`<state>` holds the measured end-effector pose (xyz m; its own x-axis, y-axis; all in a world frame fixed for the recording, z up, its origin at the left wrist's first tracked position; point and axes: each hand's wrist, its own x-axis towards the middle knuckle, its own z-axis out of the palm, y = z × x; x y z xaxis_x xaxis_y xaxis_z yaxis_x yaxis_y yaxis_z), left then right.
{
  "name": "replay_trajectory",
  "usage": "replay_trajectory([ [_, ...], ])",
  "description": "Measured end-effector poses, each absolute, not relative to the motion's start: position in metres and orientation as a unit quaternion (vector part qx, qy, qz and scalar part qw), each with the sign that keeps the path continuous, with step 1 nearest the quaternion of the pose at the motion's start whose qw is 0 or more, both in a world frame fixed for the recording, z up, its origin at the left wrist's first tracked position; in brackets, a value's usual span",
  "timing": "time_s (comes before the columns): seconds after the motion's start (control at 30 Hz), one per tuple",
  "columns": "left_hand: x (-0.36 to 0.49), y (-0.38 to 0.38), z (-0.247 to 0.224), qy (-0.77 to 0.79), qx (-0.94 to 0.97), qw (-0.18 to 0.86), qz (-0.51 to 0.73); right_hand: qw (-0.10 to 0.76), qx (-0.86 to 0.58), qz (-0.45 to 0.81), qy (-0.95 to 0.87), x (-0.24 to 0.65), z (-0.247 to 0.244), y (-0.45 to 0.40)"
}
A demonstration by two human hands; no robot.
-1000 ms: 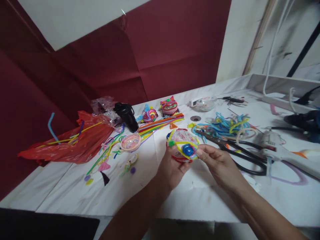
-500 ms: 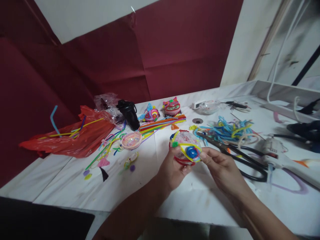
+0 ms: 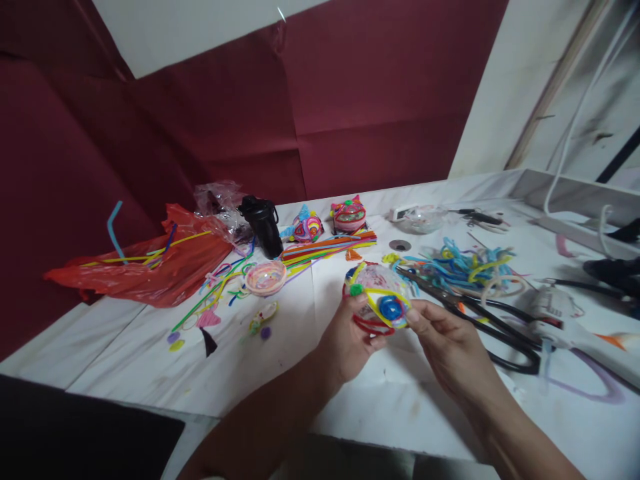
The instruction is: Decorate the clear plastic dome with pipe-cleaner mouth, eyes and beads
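Both hands hold a clear, rounded plastic shell [image 3: 376,275] trimmed with coloured pipe cleaners, just above the white table. My left hand [image 3: 345,340] is closed around its left side, thumb by a green pom-pom-like piece. On the shell's near face sits a yellow eye-shaped outline with a blue coil [image 3: 390,308] inside. My right hand [image 3: 445,333] pinches the right corner of this eye piece between thumb and fingers. A red strip runs along the shell's lower edge. Large black-handled scissors [image 3: 480,310] lie right of the hands.
A white glue gun [image 3: 565,327] lies at the right beside a pile of blue and yellow pipe cleaners [image 3: 463,260]. Two decorated balls, a pink one [image 3: 349,215] and a multicoloured one [image 3: 307,228], stand behind. A black bottle [image 3: 263,227] and red plastic bag [image 3: 165,267] are to the left.
The whole view has shifted slightly, so everything appears a little further right. Both hands keep their hold on the shell and eye piece; nothing has been let go.
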<state>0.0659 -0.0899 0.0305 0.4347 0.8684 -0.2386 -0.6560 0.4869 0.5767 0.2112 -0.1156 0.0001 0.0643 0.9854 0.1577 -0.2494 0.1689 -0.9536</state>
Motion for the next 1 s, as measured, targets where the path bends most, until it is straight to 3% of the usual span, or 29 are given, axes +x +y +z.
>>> replay_trajectory([
  [1.0, 0.0647, -0.0914, 0.0323, 0.277, 0.266, 0.794, 0.471, 0.620, -0.396, 0.519, -0.435, 0.2126, 0.0009, -0.1191],
])
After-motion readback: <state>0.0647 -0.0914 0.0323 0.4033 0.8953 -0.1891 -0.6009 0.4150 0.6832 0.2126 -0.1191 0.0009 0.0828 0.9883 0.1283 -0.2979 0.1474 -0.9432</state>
